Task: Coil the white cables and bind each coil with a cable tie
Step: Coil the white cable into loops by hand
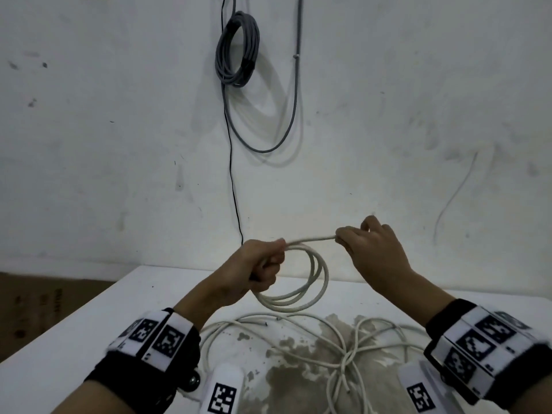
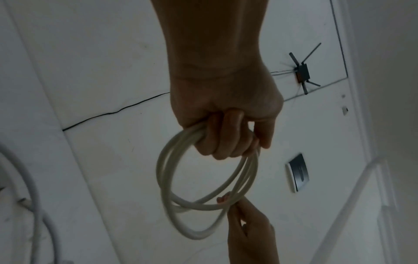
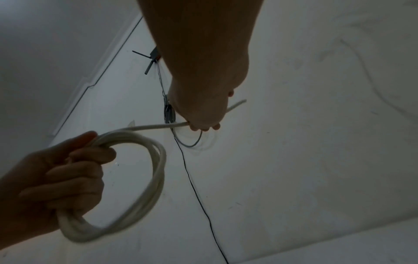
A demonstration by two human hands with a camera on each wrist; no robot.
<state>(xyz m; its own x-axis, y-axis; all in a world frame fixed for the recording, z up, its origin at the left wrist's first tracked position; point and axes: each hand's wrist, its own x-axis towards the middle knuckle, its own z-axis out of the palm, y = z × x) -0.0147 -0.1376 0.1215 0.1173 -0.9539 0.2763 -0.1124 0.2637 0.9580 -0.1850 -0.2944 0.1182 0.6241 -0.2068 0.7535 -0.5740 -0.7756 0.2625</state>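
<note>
Two hands up over the white table (image 1: pixel 89 312). Left hand (image 1: pixel 257 270) fisted round one white coil (image 1: pixel 310 282) of about three or four loops, held in the air above the table. Right hand (image 1: pixel 373 249) pinches the coil's free end (image 1: pixel 310 239), short tail pulled straight between the hands. Loose white cables (image 1: pixel 343 348) lie tangled on the table, count unclear. One grey coil (image 1: pixel 236 49) hangs on the wall.

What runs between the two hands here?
A short straight stretch of white cable runs from the coil gripped in the left hand to the right hand, which pinches it near its end. Head and right wrist views show it.
</note>
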